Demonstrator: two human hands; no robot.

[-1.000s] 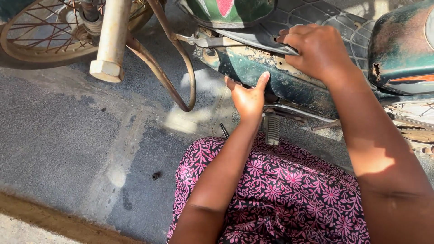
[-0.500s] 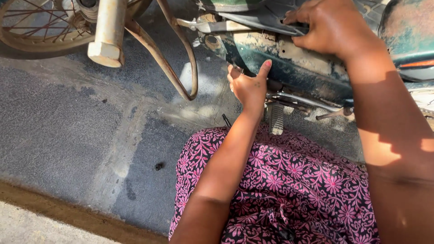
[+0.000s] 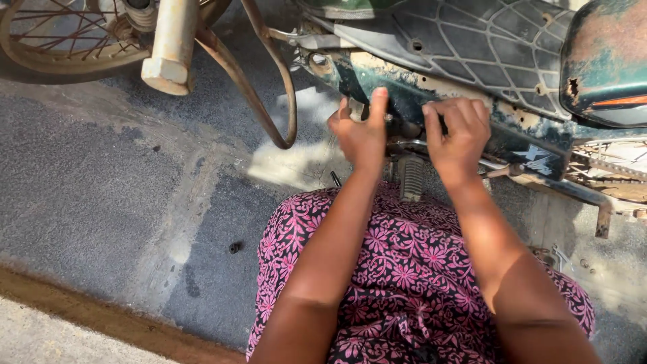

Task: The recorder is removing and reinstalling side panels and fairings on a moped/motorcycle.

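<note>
Hands (image 3: pixel 411 135) on motorbike underside (image 3: pixel 431 101), footpeg (image 3: pixel 411 178), wheel (image 3: pixel 60 34)

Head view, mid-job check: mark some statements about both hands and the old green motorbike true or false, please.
1. Both hands are at the underside of the rusty green motorbike body. True.
2. The left hand holds a spanner. False: no tool shows in it; its thumb points up against the body.
3. The ribbed rubber footpeg lies below and between the two hands. True.
4. The right hand rests on the spoked wheel. False: that wheel is far off at the upper left.
5. A small dark nut-like bit lies on the grey pavement. True.
</note>
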